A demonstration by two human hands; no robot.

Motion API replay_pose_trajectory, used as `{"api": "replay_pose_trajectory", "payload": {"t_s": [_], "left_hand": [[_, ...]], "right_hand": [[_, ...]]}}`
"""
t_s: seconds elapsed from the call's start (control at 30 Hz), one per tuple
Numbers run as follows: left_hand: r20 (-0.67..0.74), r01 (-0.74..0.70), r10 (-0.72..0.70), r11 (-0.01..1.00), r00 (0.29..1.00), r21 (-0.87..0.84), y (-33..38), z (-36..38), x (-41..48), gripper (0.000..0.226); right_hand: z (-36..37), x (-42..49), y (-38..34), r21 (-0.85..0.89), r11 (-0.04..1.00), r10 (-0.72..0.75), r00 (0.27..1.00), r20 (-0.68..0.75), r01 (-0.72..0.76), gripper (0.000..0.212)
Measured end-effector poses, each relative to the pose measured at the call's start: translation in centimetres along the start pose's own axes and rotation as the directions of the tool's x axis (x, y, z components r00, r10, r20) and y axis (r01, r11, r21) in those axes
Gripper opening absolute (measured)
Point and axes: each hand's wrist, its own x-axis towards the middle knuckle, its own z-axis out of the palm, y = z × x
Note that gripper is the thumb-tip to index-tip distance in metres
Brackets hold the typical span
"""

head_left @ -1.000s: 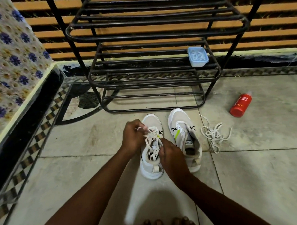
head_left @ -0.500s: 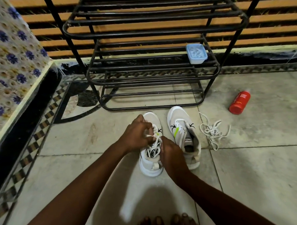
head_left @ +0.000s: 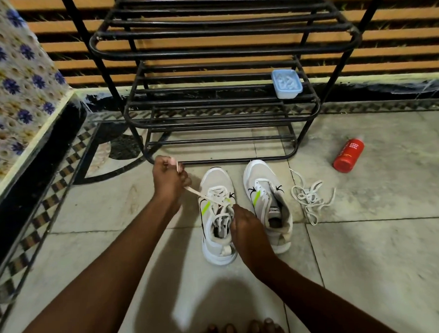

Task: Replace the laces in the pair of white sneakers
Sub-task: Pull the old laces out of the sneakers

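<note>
Draws lace (head_left: 196, 192) taut with left hand (head_left: 169, 180) clamped on it, now left of sneaker (head_left: 214, 180), not over it, steadies with right hand (head_left: 246, 227), grip hidden; likely one crossing cinched.

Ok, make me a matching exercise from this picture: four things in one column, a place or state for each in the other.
1 blue tub
2 red bottle
3 loose lace
4 left sneaker

A partly laced
B on the rack
C lying on its side, far right
D in a tangled heap

Pairs: 1-B, 2-C, 3-D, 4-A
</note>
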Motion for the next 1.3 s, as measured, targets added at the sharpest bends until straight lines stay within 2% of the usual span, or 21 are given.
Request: {"api": "replay_pose_trajectory", "payload": {"t_s": [0.07, 0.1, 0.13, 0.2, 0.27, 0.33, 0.43, 0.5, 0.57, 0.63, 0.7, 0.73, 0.8, 0.87, 0.93, 1.0, 1.1, 1.13, 1.2, 1.27, 1.3], "left_hand": [[0.194, -0.134, 0.098, 0.974, 0.976, 0.182, 0.3, -1.0, 0.2, 0.024], [0.366, -0.287, 0.163, 0.904, 0.916, 0.316, 0.5, -1.6, 0.1, 0.018], [0.548, -0.456, 0.171, 0.774, 0.818, 0.440, 0.7, -2.0, -0.2, 0.012], [0.787, -0.728, 0.007, 0.383, 0.617, 0.568, 0.5, -2.1, -0.4, 0.026], [0.813, -0.820, -0.158, 0.029, 0.561, 0.571, 0.3, -1.9, -0.5, 0.028], [0.836, -0.843, -0.112, -0.073, 0.538, 0.533, 0.3, -1.8, -0.4, 0.013], [0.821, -0.823, 0.088, -0.029, 0.564, 0.568, 0.2, -1.5, -0.7, 0.018], [0.709, -0.772, 0.315, 0.164, 0.631, 0.614, 0.3, -1.4, -1.0, 0.016], [0.500, -0.661, 0.432, 0.479, 0.751, 0.578, 0.2, -1.5, -1.5, 0.013], [0.263, -0.379, 0.290, 0.830, 0.920, 0.410, -0.4, -1.5, -2.2, 0.020], [0.087, -0.030, 0.021, 0.994, 0.996, 0.109, -1.1, -1.3, -3.2, 0.030], [0.041, 0.087, -0.086, 0.996, 0.995, -0.033, -1.4, -1.3, -3.4, 0.035], [-0.076, 0.127, -0.140, 0.980, 0.987, -0.151, -1.4, -1.7, -2.8, 0.040], [-0.174, 0.060, -0.060, 0.998, 0.983, -0.004, -1.2, -3.2, -1.3, 0.035], [-0.154, 0.025, 0.009, 0.976, 0.988, 0.216, -1.2, -5.2, -0.1, 0.027], [-0.028, -0.020, 0.039, 0.865, 0.999, 0.501, -1.9, -6.7, -0.1, 0.017], [0.118, -0.134, 0.065, 0.560, 0.991, 0.818, -3.8, -7.8, -1.9, 0.013], [0.201, -0.232, 0.115, 0.492, 0.973, 0.839, -4.0, -8.0, -2.6, 0.026], [0.480, -0.507, 0.195, 0.510, 0.855, 0.695, -4.3, -8.3, -3.2, 0.055], [0.667, -0.610, 0.114, 0.537, 0.737, 0.582, -4.3, -7.8, -3.6, 0.074], [0.698, -0.627, 0.053, 0.494, 0.714, 0.603, -4.4, -7.3, -3.8, 0.078]], "right_hand": [[0.0, 0.0, -0.1, 0.012, 0.999, 0.034, 0.999, 0.029, -0.034, 0.026], [-0.1, 0.0, -0.1, 0.024, 0.999, 0.043, 0.999, 0.026, -0.043, 0.027], [-0.1, 0.0, 0.0, 0.031, 0.999, 0.037, 0.999, 0.018, -0.038, 0.028], [-0.3, 0.0, -0.3, 0.042, 0.999, 0.027, 0.999, 0.017, -0.027, 0.034], [-0.4, -0.1, -0.3, 0.034, 0.999, 0.000, 1.000, 0.000, 0.000, 0.036], [-0.2, 0.0, -0.1, 0.037, 0.999, -0.012, 1.000, 0.006, 0.011, 0.030], [0.3, 0.1, 0.2, -0.019, 1.000, 0.009, 0.998, 0.062, -0.008, 0.030], [0.4, 0.3, 0.4, -0.054, 0.998, 0.030, 0.995, 0.099, -0.024, 0.034], [0.3, 0.4, 0.4, -0.046, 0.998, 0.035, 0.995, 0.090, -0.031, 0.035], [0.1, 0.4, 0.3, -0.026, 0.999, 0.022, 0.995, 0.094, -0.020, 0.033], [0.1, 0.4, 0.2, -0.017, 1.000, 0.004, 0.995, 0.104, -0.002, 0.031], [0.2, 0.4, 0.3, -0.008, 1.000, 0.008, 0.995, 0.104, -0.007, 0.031], [0.3, 0.4, 0.7, 0.007, 0.998, 0.054, 0.992, 0.114, -0.055, 0.034], [0.2, 0.4, 1.3, 0.049, 0.994, 0.092, 0.990, 0.104, -0.097, 0.033], [-0.1, 0.5, 1.5, 0.075, 0.993, 0.083, 0.993, 0.086, -0.090, 0.030], [-0.3, 0.6, 1.2, 0.095, 0.994, 0.042, 0.996, 0.079, -0.050, 0.032], [-0.2, 0.9, 0.7, 0.112, 0.994, -0.019, 0.996, 0.084, 0.009, 0.046], [-0.2, 1.0, 0.6, 0.102, 0.994, -0.041, 0.995, 0.086, 0.032, 0.050], [-0.3, 1.3, 0.6, 0.095, 0.992, -0.093, 0.993, 0.077, 0.085, 0.053], [-0.6, 1.6, 0.6, 0.094, 0.988, -0.127, 0.990, 0.066, 0.121, 0.051], [-0.7, 1.8, 0.5, 0.083, 0.987, -0.145, 0.987, 0.067, 0.139, 0.049]]}}
